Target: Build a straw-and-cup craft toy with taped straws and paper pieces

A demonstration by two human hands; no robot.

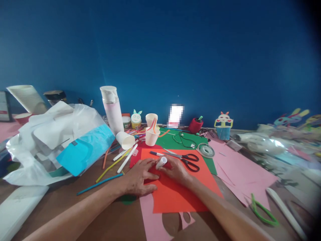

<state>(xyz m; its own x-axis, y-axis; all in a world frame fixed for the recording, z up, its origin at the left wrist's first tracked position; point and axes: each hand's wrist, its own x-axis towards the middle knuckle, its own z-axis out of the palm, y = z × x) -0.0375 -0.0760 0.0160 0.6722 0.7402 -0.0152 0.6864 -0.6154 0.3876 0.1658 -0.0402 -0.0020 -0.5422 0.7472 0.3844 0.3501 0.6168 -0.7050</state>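
My right hand (174, 170) is closed round a small white tube (162, 162) that looks like a glue stick, held over a sheet of orange paper (185, 197). Resting at that sheet's left edge, my left hand (140, 177) has its fingers spread, and its fingertips come close to the tube. Black-handled scissors (190, 161) lie on the paper just beyond my right hand. Next to their blades is a dark-capped marker (155, 153). Under the orange sheet's near edge sticks out pink paper (152, 227) with rounded cutouts.
On the left are a plastic bag (82, 117) with blue paper, a white bottle (112, 110) and a tipped paper cup (126, 140). Pipe cleaners (110, 167) lie near my left arm. Green paper (173, 140), a tape roll (205, 150) and pink paper (240, 167) spread behind and right.
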